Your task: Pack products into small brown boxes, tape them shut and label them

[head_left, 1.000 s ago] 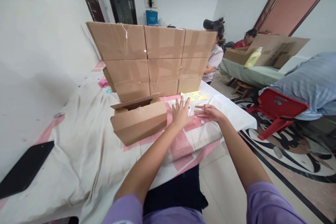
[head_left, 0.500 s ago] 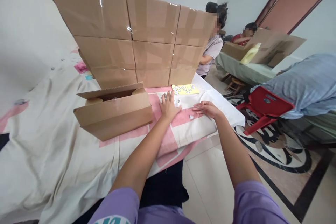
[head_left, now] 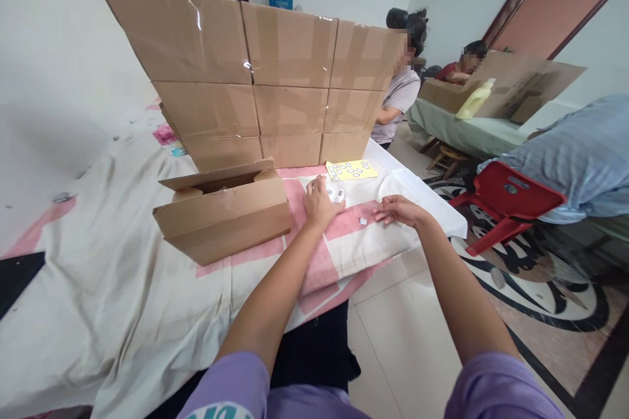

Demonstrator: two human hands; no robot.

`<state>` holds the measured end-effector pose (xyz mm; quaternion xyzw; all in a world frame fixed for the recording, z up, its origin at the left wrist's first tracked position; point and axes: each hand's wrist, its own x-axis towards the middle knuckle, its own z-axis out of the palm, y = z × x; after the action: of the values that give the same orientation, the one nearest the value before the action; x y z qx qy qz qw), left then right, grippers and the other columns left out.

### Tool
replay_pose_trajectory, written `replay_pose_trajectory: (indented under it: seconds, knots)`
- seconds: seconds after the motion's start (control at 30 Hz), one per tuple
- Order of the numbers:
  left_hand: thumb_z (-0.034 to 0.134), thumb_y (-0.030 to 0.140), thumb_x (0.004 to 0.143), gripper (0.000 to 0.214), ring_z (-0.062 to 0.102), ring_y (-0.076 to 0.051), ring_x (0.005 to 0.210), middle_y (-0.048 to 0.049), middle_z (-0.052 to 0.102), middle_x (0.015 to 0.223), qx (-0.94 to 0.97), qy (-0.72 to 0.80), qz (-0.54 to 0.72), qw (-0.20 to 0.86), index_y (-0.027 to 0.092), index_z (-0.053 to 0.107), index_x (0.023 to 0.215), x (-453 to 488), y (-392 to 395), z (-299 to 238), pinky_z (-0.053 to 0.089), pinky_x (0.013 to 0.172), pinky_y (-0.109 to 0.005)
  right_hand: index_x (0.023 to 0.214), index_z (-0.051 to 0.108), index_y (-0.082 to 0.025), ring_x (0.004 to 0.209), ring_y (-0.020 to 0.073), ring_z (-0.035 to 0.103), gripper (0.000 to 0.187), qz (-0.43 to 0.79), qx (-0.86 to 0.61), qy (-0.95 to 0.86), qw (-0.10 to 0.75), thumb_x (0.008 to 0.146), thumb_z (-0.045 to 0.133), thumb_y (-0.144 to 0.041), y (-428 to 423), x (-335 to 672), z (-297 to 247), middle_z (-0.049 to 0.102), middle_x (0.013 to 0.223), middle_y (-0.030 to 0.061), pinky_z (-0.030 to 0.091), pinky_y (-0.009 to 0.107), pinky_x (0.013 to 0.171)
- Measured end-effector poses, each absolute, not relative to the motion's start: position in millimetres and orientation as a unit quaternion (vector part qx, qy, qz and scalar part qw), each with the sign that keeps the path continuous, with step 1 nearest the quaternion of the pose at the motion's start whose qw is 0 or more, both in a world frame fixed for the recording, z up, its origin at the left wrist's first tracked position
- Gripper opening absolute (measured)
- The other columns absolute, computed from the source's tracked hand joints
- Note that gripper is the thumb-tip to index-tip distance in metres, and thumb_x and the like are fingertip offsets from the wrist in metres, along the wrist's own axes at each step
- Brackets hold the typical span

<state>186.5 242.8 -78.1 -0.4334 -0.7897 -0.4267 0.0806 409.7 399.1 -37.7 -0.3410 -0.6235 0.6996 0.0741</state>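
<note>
My left hand [head_left: 320, 203] rests on the pink-and-white cloth with its fingers curled round a small white object [head_left: 337, 194]. My right hand [head_left: 400, 211] lies to the right of it, fingers drawn together near a tiny white piece [head_left: 362, 220] on the cloth; whether it holds anything I cannot make out. A yellow sheet [head_left: 352, 170] with several small white pieces lies just beyond both hands. An open cardboard box [head_left: 226, 217] stands to the left of my left hand.
A wall of stacked, taped cardboard boxes [head_left: 275, 91] stands behind the open box. A black tablet [head_left: 14, 275] lies at the far left. A red plastic chair [head_left: 508, 200] is to the right. Two other people sit at a table [head_left: 472, 134] with a yellowish jug [head_left: 474, 99].
My left hand, open and flat a second ago, has curled its fingers round the small white object. My right hand has drawn its fingers together. The view has tilted and shifted.
</note>
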Motion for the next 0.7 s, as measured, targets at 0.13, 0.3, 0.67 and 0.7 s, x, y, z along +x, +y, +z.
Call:
replay_pose_trajectory:
  seconds: [0.13, 0.3, 0.67, 0.7]
  knots:
    - [0.078, 0.044, 0.068, 0.081, 0.044, -0.034, 0.136, -0.0154, 0.049, 0.15, -0.431, -0.788, -0.432, 0.081, 0.021, 0.042, 0.135, 186, 246, -81, 0.044, 0.106, -0.047, 0.063, 0.049, -0.018, 0.081, 0.0249, 0.078, 0.044, 0.694, -0.342, -0.629, 0.076, 0.068, 0.092, -0.028, 396, 415, -38, 0.078, 0.103, 0.0161, 0.063, 0.026, 0.054]
    - [0.079, 0.043, 0.067, 0.08, 0.045, -0.034, 0.134, -0.0165, 0.049, 0.148, -0.427, -0.789, -0.434, 0.078, 0.021, 0.042, 0.134, 186, 246, -81, 0.043, 0.105, -0.047, 0.061, 0.045, -0.019, 0.077, 0.0231, 0.077, 0.049, 0.696, -0.35, -0.619, 0.097, 0.065, 0.093, -0.027, 391, 414, -42, 0.078, 0.096, 0.0137, 0.06, 0.024, 0.05]
    - [0.08, 0.044, 0.065, 0.079, 0.048, -0.034, 0.132, -0.0157, 0.055, 0.143, -0.425, -0.796, -0.424, 0.078, 0.023, 0.044, 0.133, 186, 244, -78, 0.042, 0.106, -0.047, 0.059, 0.042, -0.02, 0.071, 0.0189, 0.074, 0.054, 0.671, -0.371, -0.627, 0.139, 0.062, 0.094, -0.035, 394, 463, -39, 0.076, 0.086, 0.0089, 0.058, 0.024, 0.05]
    - [0.08, 0.044, 0.067, 0.078, 0.048, -0.034, 0.132, -0.016, 0.055, 0.142, -0.427, -0.796, -0.421, 0.082, 0.022, 0.044, 0.133, 186, 243, -79, 0.039, 0.109, -0.047, 0.059, 0.042, -0.02, 0.071, 0.0194, 0.074, 0.054, 0.669, -0.371, -0.63, 0.132, 0.062, 0.094, -0.036, 392, 465, -40, 0.076, 0.086, 0.009, 0.057, 0.024, 0.049]
